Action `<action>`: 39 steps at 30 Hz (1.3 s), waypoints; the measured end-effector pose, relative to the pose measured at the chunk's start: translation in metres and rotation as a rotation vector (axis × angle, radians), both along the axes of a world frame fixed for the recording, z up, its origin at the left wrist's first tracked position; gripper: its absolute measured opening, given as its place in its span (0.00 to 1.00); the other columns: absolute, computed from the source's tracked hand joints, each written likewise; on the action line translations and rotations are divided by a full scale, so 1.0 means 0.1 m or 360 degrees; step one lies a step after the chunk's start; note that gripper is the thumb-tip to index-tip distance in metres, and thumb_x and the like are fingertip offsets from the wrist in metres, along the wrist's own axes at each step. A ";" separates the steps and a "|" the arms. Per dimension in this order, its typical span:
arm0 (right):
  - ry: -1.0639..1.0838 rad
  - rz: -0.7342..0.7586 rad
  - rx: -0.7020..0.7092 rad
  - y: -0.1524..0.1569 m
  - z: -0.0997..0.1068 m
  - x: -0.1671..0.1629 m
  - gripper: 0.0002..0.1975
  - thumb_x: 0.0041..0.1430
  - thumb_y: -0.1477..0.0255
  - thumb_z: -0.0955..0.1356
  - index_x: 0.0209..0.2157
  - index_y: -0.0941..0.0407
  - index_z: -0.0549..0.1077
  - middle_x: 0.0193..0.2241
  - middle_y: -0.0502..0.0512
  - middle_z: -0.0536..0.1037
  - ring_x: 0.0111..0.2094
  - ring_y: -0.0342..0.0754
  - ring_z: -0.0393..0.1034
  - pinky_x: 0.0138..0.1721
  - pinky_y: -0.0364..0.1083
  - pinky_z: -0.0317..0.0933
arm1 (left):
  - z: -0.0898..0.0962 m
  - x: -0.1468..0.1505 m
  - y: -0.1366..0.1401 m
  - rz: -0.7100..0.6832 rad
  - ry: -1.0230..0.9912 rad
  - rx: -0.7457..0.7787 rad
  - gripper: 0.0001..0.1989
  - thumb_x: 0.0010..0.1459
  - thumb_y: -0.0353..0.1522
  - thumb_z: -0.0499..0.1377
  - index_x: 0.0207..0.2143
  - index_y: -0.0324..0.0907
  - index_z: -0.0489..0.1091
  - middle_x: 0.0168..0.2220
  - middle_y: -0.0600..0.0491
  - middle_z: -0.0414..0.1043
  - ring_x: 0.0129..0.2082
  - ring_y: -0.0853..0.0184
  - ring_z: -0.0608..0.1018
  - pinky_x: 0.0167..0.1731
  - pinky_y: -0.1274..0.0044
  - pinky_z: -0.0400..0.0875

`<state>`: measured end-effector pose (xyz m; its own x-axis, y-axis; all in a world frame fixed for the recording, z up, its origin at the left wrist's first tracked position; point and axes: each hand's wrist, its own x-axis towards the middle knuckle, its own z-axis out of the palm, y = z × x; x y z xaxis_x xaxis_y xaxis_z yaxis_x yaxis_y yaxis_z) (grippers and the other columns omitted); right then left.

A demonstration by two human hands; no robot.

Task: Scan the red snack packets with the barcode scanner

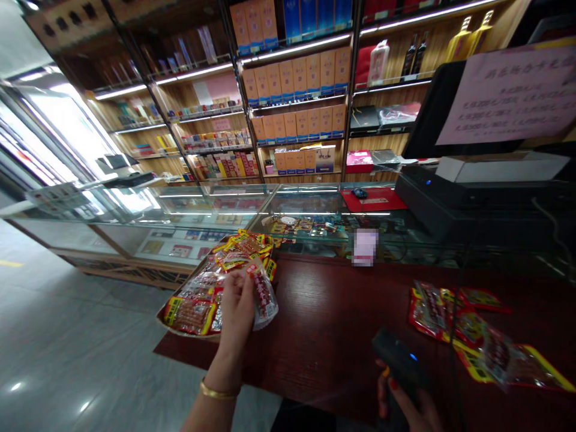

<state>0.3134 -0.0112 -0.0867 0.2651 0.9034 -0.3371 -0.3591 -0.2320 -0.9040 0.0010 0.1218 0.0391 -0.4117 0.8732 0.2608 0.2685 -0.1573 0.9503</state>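
My left hand [237, 303] pinches a clear snack packet [263, 293] with red print by its upper edge. It is over the near side of a shallow cardboard box [164, 324] filled with red and yellow snack packets [189, 315]. In my right hand [400, 399] is a dark handheld barcode scanner [398, 354] with a blue light, its head towards the counter's middle. To the right of the scanner, a loose pile of similar snack packets [470, 327] lies on the dark red countertop [310, 318].
A glass display case [216, 210] runs behind the counter, with a red mat [373, 200] on top. At the right stand a monitor [443, 108] bearing a pink notice and a black machine [486, 210]. A dark cable [454, 336] hangs across the right side. Stocked shelves [297, 105] line the wall.
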 end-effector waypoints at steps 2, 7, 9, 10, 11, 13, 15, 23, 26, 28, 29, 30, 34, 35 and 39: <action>-0.0028 -0.0019 0.0066 0.01 0.00 0.01 0.29 0.41 0.48 0.78 0.35 0.57 0.78 0.16 0.48 0.75 0.16 0.45 0.68 0.20 0.44 0.65 | -0.25 0.30 0.05 -0.0164 -0.0169 -0.0124 0.20 0.57 0.51 0.60 0.36 0.46 0.63 0.20 0.63 0.69 0.15 0.71 0.72 0.18 0.81 0.68; -0.0153 0.0009 0.0090 0.03 0.11 0.01 0.29 0.42 0.47 0.77 0.36 0.58 0.79 0.17 0.49 0.75 0.17 0.45 0.68 0.21 0.44 0.66 | -0.69 0.75 0.07 -0.0401 -0.0480 -0.0364 0.26 0.48 0.54 0.66 0.37 0.42 0.69 0.20 0.60 0.72 0.15 0.71 0.73 0.18 0.80 0.69; -0.0205 0.0050 0.0067 0.03 0.15 0.02 0.30 0.42 0.45 0.76 0.36 0.58 0.79 0.18 0.50 0.76 0.18 0.46 0.70 0.23 0.45 0.67 | -0.74 0.78 0.06 -0.0457 -0.0539 -0.0416 0.27 0.48 0.54 0.66 0.36 0.40 0.72 0.21 0.58 0.73 0.17 0.70 0.74 0.20 0.78 0.71; -0.0242 0.0080 0.0055 0.03 0.16 0.01 0.31 0.43 0.44 0.75 0.35 0.58 0.79 0.18 0.50 0.76 0.18 0.47 0.70 0.23 0.45 0.67 | -0.75 0.78 0.04 -0.0472 -0.0553 -0.0431 0.27 0.47 0.54 0.67 0.35 0.39 0.74 0.21 0.57 0.74 0.18 0.69 0.75 0.21 0.78 0.72; -0.0290 0.0137 0.0039 0.02 0.16 0.01 0.31 0.43 0.43 0.75 0.34 0.58 0.79 0.17 0.50 0.76 0.18 0.47 0.70 0.23 0.45 0.67 | -0.76 0.77 0.03 -0.0479 -0.0557 -0.0439 0.27 0.47 0.54 0.66 0.33 0.39 0.75 0.22 0.56 0.74 0.19 0.69 0.76 0.22 0.77 0.72; -0.0444 0.0245 0.0008 -0.03 0.17 -0.03 0.29 0.45 0.43 0.73 0.29 0.57 0.78 0.16 0.51 0.76 0.19 0.48 0.71 0.24 0.45 0.67 | -0.77 0.75 0.01 -0.0468 -0.0537 -0.0434 0.26 0.49 0.54 0.66 0.31 0.38 0.77 0.23 0.55 0.76 0.21 0.69 0.76 0.23 0.78 0.71; -0.0662 0.0309 -0.0011 -0.11 0.21 -0.09 0.26 0.47 0.45 0.73 0.25 0.56 0.77 0.15 0.52 0.75 0.19 0.49 0.71 0.24 0.45 0.66 | -0.78 0.73 -0.01 -0.0452 -0.0481 -0.0413 0.24 0.50 0.51 0.66 0.33 0.39 0.79 0.26 0.54 0.78 0.23 0.68 0.77 0.25 0.79 0.70; -0.1031 0.0813 0.0219 -0.31 0.54 -0.25 0.16 0.52 0.63 0.72 0.41 0.54 0.83 0.39 0.61 0.86 0.41 0.59 0.81 0.46 0.49 0.70 | -0.79 0.70 -0.11 -0.0659 -0.0197 -0.0474 0.18 0.52 0.45 0.66 0.35 0.40 0.85 0.26 0.52 0.81 0.24 0.65 0.76 0.21 0.79 0.64; -0.1050 0.0881 0.0183 -0.32 0.62 -0.20 0.19 0.51 0.65 0.72 0.45 0.53 0.83 0.42 0.61 0.85 0.43 0.60 0.80 0.48 0.50 0.69 | -0.80 0.71 -0.13 -0.0725 -0.0144 -0.0502 0.19 0.54 0.45 0.65 0.33 0.37 0.84 0.20 0.54 0.77 0.18 0.68 0.72 0.18 0.79 0.58; -0.1039 0.0879 0.0160 -0.33 0.67 -0.17 0.19 0.50 0.65 0.73 0.45 0.52 0.83 0.42 0.61 0.86 0.43 0.60 0.80 0.48 0.50 0.69 | -0.80 0.72 -0.13 -0.0747 -0.0118 -0.0513 0.19 0.54 0.45 0.64 0.33 0.37 0.84 0.19 0.54 0.76 0.17 0.68 0.71 0.18 0.79 0.57; -0.1026 0.0879 0.0151 -0.33 0.69 -0.15 0.18 0.49 0.65 0.73 0.44 0.52 0.83 0.42 0.61 0.86 0.43 0.61 0.80 0.48 0.50 0.69 | -0.78 0.73 -0.13 -0.0753 -0.0104 -0.0514 0.19 0.54 0.45 0.64 0.33 0.38 0.84 0.20 0.54 0.76 0.18 0.67 0.72 0.19 0.79 0.58; -0.1013 0.0878 0.0146 -0.33 0.71 -0.14 0.18 0.49 0.65 0.73 0.43 0.52 0.84 0.41 0.61 0.86 0.43 0.61 0.81 0.47 0.50 0.70 | -0.77 0.73 -0.12 -0.0753 -0.0089 -0.0511 0.18 0.54 0.45 0.64 0.34 0.39 0.84 0.21 0.54 0.78 0.20 0.66 0.74 0.19 0.79 0.60; -0.1021 0.0838 0.0185 -0.34 0.71 -0.09 0.17 0.47 0.66 0.74 0.42 0.51 0.84 0.40 0.60 0.86 0.41 0.60 0.81 0.46 0.49 0.70 | -0.71 0.72 -0.10 -0.0742 -0.0035 -0.0469 0.15 0.54 0.43 0.65 0.35 0.42 0.84 0.27 0.54 0.82 0.27 0.63 0.78 0.26 0.79 0.66; -0.1029 0.0812 0.0199 -0.34 0.69 -0.09 0.17 0.48 0.66 0.74 0.42 0.52 0.84 0.40 0.60 0.86 0.41 0.60 0.81 0.45 0.48 0.70 | -0.72 0.73 -0.09 -0.0739 -0.0031 -0.0456 0.14 0.55 0.43 0.65 0.34 0.42 0.83 0.27 0.55 0.81 0.28 0.64 0.78 0.27 0.79 0.67; -0.1060 0.0623 0.0217 -0.40 0.57 -0.07 0.12 0.48 0.64 0.73 0.35 0.53 0.84 0.32 0.58 0.86 0.34 0.57 0.81 0.39 0.45 0.71 | -0.85 1.00 0.04 -0.0845 -0.0069 -0.0466 0.13 0.64 0.41 0.61 0.37 0.39 0.77 0.28 0.56 0.76 0.26 0.69 0.76 0.27 0.78 0.70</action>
